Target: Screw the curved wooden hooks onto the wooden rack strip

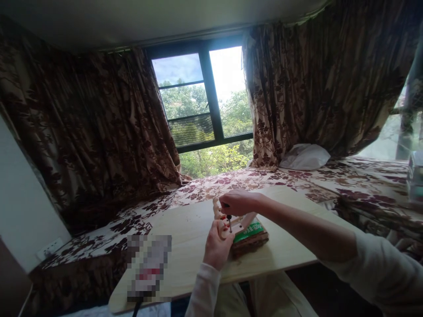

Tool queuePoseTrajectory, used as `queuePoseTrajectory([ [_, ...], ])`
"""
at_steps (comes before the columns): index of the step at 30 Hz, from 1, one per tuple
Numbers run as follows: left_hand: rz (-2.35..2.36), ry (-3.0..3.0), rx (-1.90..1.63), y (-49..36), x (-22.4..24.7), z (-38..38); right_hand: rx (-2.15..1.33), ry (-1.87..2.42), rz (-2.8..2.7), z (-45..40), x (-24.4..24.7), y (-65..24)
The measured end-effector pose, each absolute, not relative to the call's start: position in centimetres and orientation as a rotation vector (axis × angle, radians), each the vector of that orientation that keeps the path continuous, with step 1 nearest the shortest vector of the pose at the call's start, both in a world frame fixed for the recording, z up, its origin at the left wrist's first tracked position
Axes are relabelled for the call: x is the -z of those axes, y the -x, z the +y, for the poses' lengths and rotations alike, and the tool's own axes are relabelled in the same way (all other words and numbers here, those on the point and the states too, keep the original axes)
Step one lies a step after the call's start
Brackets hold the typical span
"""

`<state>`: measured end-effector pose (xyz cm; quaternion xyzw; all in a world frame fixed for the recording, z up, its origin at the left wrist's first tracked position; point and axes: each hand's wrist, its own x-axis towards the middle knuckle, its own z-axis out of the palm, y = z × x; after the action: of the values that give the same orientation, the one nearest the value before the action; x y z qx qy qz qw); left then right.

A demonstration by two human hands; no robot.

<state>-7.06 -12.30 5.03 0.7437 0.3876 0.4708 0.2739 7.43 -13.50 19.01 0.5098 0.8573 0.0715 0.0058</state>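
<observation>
My right hand is closed in a fist around the dark handle of a screwdriver, whose metal shaft points down. Below it, my left hand grips a pale wooden piece with a wavy edge, steadying it near the shaft's tip. Whether the tip sits in a screw is too small to tell. The wooden piece rests over or against a brown package with a green and white label. Part of the wood is hidden by my hands.
A pale wooden board table carries the work. At its left lies a blurred-out dark object with a black cord. Behind stands a ledge with a floral cover, a white plastic bag, patterned curtains and a window.
</observation>
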Motion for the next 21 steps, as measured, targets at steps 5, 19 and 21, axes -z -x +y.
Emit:
queuePoseTrajectory([
  [5, 1.022, -2.003, -1.288, 7.2, -5.1, -12.4, -0.181, -1.620, 2.663, -13.5, -19.5, -7.7],
  [19, 1.010, -1.954, -1.303, 7.0, -5.5, -12.6, -0.203, -1.670, 2.691, -13.4, -19.4, -7.5],
  [21, 0.998, -1.960, -1.314, 7.0, -5.6, -12.6, -0.209, -1.638, 2.712, -13.4, -19.7, -7.6],
])
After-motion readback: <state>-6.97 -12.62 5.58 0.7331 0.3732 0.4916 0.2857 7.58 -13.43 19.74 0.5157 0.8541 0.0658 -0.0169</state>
